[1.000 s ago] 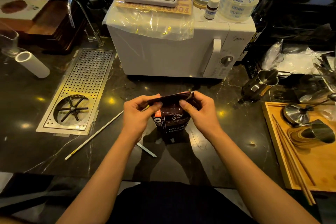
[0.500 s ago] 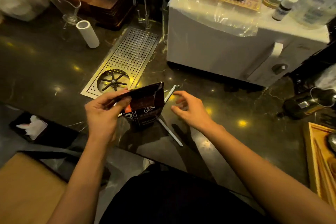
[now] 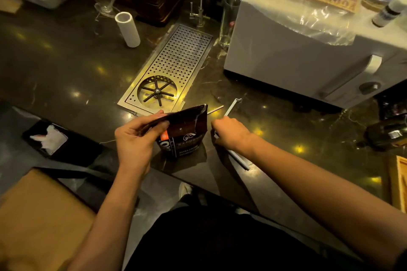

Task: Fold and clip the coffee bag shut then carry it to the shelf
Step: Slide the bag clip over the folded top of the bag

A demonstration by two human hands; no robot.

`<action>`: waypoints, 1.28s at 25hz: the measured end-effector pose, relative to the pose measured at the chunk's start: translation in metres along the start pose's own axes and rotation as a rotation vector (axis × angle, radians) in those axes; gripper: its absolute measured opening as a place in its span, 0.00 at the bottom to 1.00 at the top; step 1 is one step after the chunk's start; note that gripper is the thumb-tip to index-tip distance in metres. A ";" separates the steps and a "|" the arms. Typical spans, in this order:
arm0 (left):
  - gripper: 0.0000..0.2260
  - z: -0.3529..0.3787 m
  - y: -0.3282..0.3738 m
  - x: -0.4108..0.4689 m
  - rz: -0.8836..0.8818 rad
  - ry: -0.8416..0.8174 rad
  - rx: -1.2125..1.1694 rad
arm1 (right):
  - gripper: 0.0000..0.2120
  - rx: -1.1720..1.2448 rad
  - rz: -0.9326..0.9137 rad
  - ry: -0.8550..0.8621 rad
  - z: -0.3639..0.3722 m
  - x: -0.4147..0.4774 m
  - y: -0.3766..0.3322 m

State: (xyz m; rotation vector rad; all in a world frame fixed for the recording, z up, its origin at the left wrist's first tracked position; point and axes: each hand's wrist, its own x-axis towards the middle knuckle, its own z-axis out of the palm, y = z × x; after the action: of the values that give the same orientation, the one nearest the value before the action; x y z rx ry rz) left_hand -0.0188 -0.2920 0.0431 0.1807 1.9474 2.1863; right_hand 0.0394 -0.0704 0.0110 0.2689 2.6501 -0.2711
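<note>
Dark foil, glossy and creased, makes up the coffee bag (image 3: 187, 132), which stands upright near the front edge of the black stone worktop (image 3: 66, 68), its top folded over flat. The left hand (image 3: 136, 136) pinches that folded top at its left end, thumb above and fingers below; the fingers cover part of the fold and the bag's left side, so the print there is cut off, and the small lettering lower down is too fine to read. Just beside the bag, the right hand (image 3: 229, 132) is closed around a long white sealing clip (image 3: 233, 108). One end of the clip sticks out beyond the knuckles towards the white appliance (image 3: 297, 55), the other runs out under the wrist towards the front edge; the middle is hidden in the fist, so I cannot tell whether the clip is one piece or two hinged bars. A thin pale stick (image 3: 214, 109) shows only as a short tip behind the bag. Further back, a perforated steel drip tray (image 3: 182, 59) is set into the worktop, with a white tube (image 3: 127, 28) lying near the rear left.
</note>
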 end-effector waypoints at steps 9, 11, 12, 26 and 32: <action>0.17 0.060 -0.002 0.022 -0.066 -0.249 -0.003 | 0.19 0.742 0.273 0.474 -0.022 -0.076 0.073; 0.17 0.086 -0.004 0.019 -0.070 -0.300 0.015 | 0.18 1.051 0.308 0.611 -0.021 -0.108 0.095; 0.16 0.101 -0.005 0.016 -0.067 -0.326 0.023 | 0.18 1.235 0.317 0.683 -0.020 -0.125 0.106; 0.11 0.243 -0.021 -0.038 -0.129 -0.552 0.068 | 0.12 2.353 0.267 0.827 0.015 -0.190 0.147; 0.12 0.251 -0.022 -0.041 -0.154 -0.568 0.054 | 0.11 2.349 0.316 0.813 0.013 -0.184 0.142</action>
State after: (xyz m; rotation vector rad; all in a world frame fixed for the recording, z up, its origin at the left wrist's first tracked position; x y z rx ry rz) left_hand 0.0796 -0.0568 0.0534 0.5695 1.6323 1.7360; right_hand 0.2394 0.0370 0.0644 1.4985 1.0720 -3.2673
